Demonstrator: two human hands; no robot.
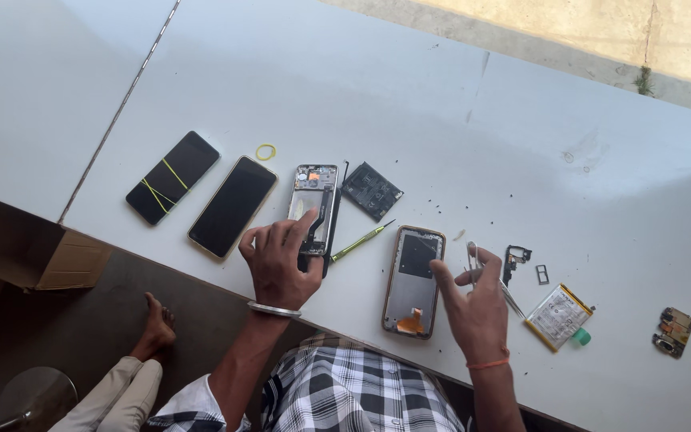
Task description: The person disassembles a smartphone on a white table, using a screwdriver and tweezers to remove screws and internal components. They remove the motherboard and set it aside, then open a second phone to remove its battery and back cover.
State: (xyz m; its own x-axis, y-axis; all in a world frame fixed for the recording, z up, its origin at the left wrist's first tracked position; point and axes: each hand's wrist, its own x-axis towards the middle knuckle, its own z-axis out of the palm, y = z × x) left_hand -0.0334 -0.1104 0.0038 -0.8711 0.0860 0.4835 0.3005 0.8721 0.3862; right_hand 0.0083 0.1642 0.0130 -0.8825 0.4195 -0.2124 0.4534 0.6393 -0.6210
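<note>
My left hand (277, 260) rests on the lower end of an opened phone frame (313, 200) with bare circuit parts, fingers curled on its edge. My right hand (473, 300) holds metal tweezers (489, 276), and its forefinger touches the right edge of an empty phone back shell (412, 280) with an orange flex at its bottom. A green-handled screwdriver (359, 240) lies between the two phones.
A black phone bound with yellow rubber bands (172, 178), a second black phone (232, 206), a yellow rubber band (265, 152), a dark cover plate (371, 190), a battery (557, 317), small brackets (515, 258) and a circuit board (673, 330) lie on the white table (409, 96). A cardboard box (33, 256) sits below left.
</note>
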